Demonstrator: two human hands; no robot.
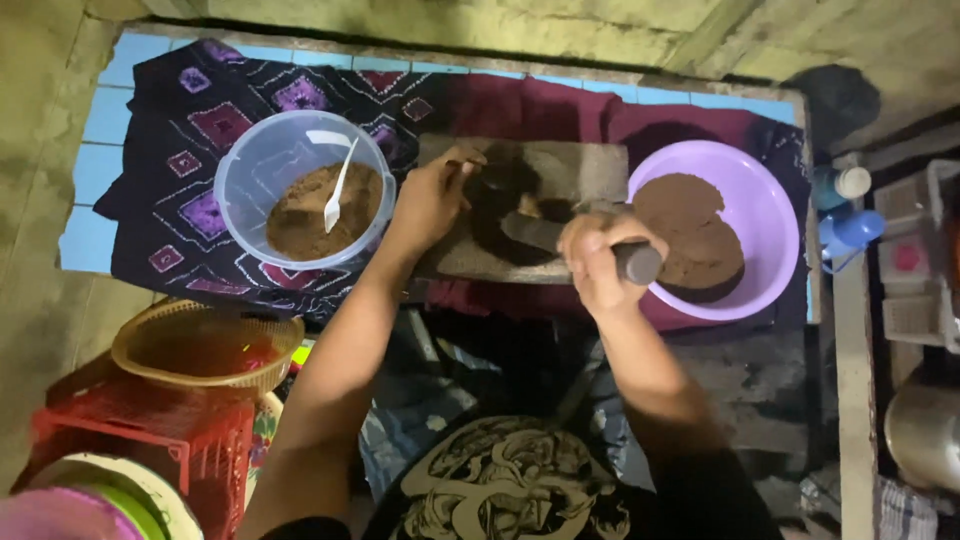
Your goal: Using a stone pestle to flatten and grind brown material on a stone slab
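A flat grey grinding stone (590,170) lies on a dark patterned cloth (190,130), smeared with dark brown paste (505,200). My right hand (598,262) is closed around a grey stone roller (560,240) that lies across the slab. At the slab's left end, my left hand (432,200) has its fingers curled over the paste. A clear plastic bowl (262,160) to the left holds brown powder and a white spoon (340,190). A purple bowl (765,205) to the right holds a mound of brown paste (690,235).
A woven basket (205,350) sits on a red plastic stool (150,430) at lower left. Blue tiles (105,115) edge the cloth. Bottles (850,210), a white crate and a metal pot (925,430) stand at the right. Concrete floor surrounds the area.
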